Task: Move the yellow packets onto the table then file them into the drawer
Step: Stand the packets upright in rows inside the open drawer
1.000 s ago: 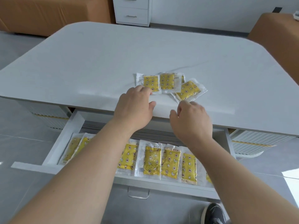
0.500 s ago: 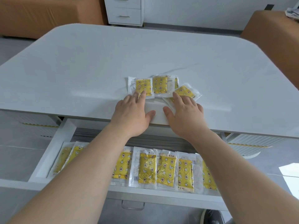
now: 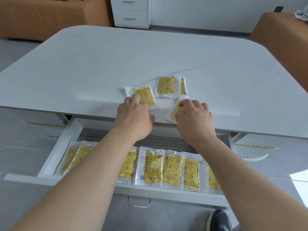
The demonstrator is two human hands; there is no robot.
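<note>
My left hand (image 3: 134, 118): fingertips pressing left packet (image 3: 145, 95) on table (image 3: 100, 64), thumb out to side. My right hand (image 3: 195, 119): fingers curled, pinching right packet (image 3: 173, 115) at table edge. Two more packets (image 3: 165, 87) behind, overlapping. Row of yellow packets (image 3: 171, 169) in open drawer (image 3: 55, 155). Stars, moons on them; words too tiny to read.
</note>
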